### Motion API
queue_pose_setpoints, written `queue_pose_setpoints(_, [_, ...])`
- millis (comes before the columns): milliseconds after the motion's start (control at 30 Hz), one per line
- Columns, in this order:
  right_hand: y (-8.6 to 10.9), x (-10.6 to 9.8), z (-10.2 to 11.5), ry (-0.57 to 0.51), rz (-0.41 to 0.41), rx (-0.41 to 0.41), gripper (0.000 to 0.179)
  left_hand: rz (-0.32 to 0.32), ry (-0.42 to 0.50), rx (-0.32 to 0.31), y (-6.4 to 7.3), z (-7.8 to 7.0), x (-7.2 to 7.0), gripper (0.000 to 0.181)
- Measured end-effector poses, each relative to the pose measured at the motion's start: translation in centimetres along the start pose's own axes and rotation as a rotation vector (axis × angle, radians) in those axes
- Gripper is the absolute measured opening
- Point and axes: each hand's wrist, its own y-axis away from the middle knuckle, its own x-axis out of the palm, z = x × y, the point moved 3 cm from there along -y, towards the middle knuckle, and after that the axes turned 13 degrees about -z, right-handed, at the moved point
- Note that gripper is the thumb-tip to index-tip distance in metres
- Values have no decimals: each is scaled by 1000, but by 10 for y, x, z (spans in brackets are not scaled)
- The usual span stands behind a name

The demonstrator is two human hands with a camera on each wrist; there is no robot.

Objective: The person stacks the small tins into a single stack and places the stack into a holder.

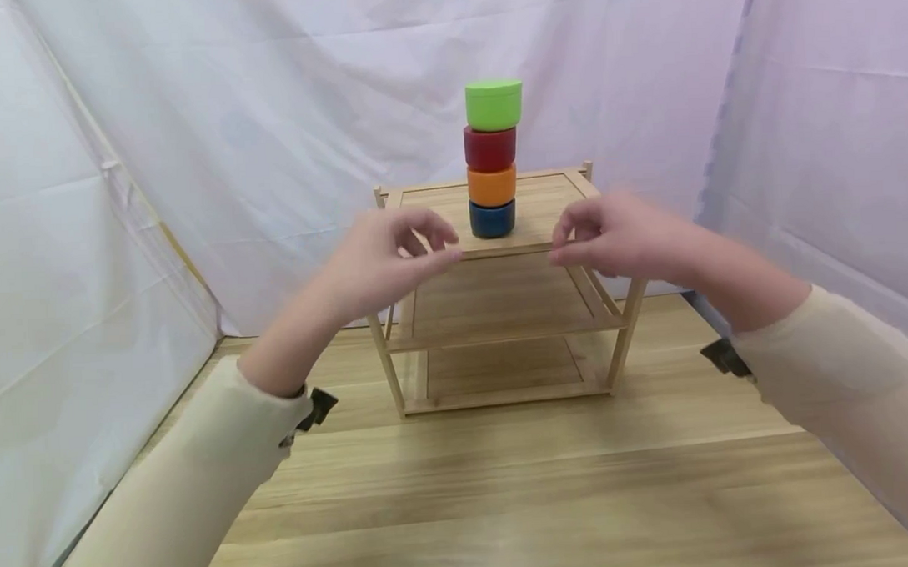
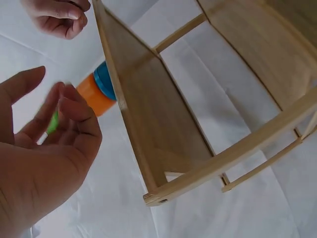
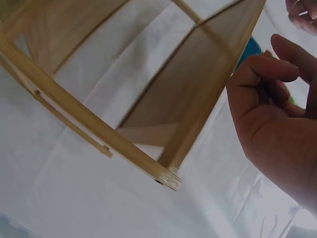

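A stack of round cup-like pieces stands upright on the top board of a wooden shelf rack (image 1: 549,213). From the top down come a light green piece (image 1: 494,107), a dark red piece (image 1: 490,149), an orange piece (image 1: 491,186) and a blue piece (image 1: 493,219). My left hand (image 1: 389,261) is left of the stack near the board's front edge, its fingers loosely bent around nothing. On the other side, my right hand (image 1: 625,237) has a similar loose bend and holds nothing. Both hands are apart from the stack. In the right wrist view, my fingers hide most of it.
The rack has a middle shelf (image 1: 499,294) and a bottom shelf (image 1: 502,369), and stands on a wood-grain table (image 1: 506,490). White cloth (image 1: 268,115) hangs behind and at both sides. Light sleeves cover both forearms.
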Motion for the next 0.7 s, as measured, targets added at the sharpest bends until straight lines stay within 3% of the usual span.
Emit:
queue_pose_setpoints(167, [22,17,-13,-52,83,-40,17,53,-45,94,35,9,12,8])
queue_pose_setpoints(400, [45,35,-35,-32,125,-43,16,129,-72,77,69,30,25,7])
queue_pose_setpoints(600, [63,41,-43,69,74,-94,18,170,-73,54,75,38,35,7])
queue_pose_setpoints(700, [69,43,-48,87,65,-88,19,242,-98,9,77,46,44,13])
